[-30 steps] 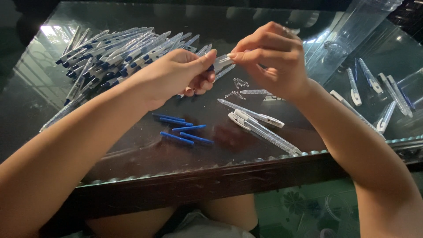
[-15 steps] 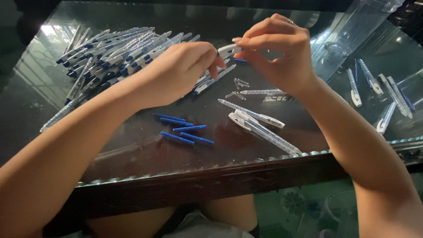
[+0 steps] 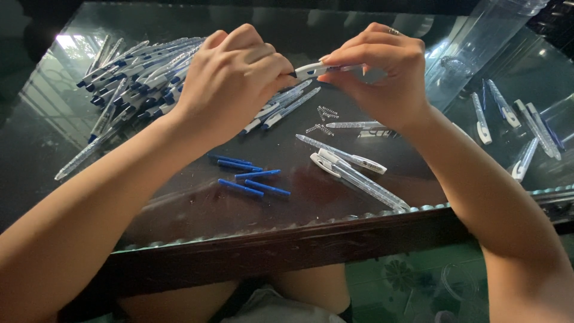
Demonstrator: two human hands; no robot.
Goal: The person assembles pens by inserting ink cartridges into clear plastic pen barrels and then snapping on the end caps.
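Pen: white-and-clear plastic pen (image 3: 312, 70), long axis level, spanning both hands.
Left hand (image 3: 233, 78): clenched on its left end, probably.
Right hand (image 3: 382, 75): pinching its right end.

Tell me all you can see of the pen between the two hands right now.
The pen is a slim plastic stick with a white end piece and a clear barrel. It is held level in the air above the glass table. The left hand pinches the white end, the right hand grips the clear barrel. Fingers hide both tips, so its ends cannot be made out.
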